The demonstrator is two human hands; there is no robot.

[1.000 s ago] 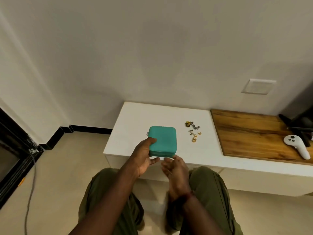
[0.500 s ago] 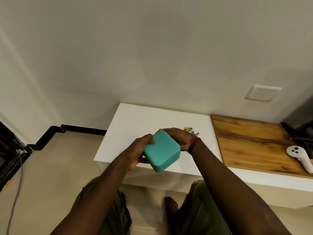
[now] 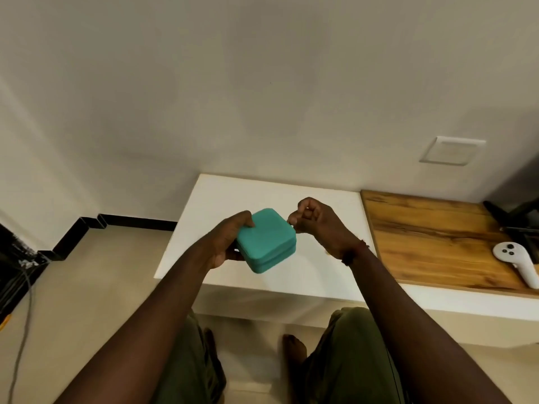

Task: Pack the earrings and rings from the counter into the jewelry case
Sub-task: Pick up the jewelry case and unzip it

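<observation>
A teal jewelry case (image 3: 267, 239), closed and tilted, is held above the white counter (image 3: 210, 217). My left hand (image 3: 230, 243) grips its left side, thumb on the lid. My right hand (image 3: 313, 221) is at the case's right corner with curled fingers, pinching what looks like the zipper pull at about the corner. The earrings and rings are hidden behind my right hand and wrist; only a tiny gold speck (image 3: 326, 252) shows by the wrist.
A wooden board (image 3: 431, 237) covers the counter's right part, with a white controller (image 3: 517, 262) on it and dark equipment (image 3: 519, 217) behind. A wall plate (image 3: 452, 150) is above. My legs and feet are below the counter's edge; cables lie on the floor at left.
The case was lifted off the counter and tilted. My right hand moved from below the case, over its top, to its right corner, where it now pinches.
</observation>
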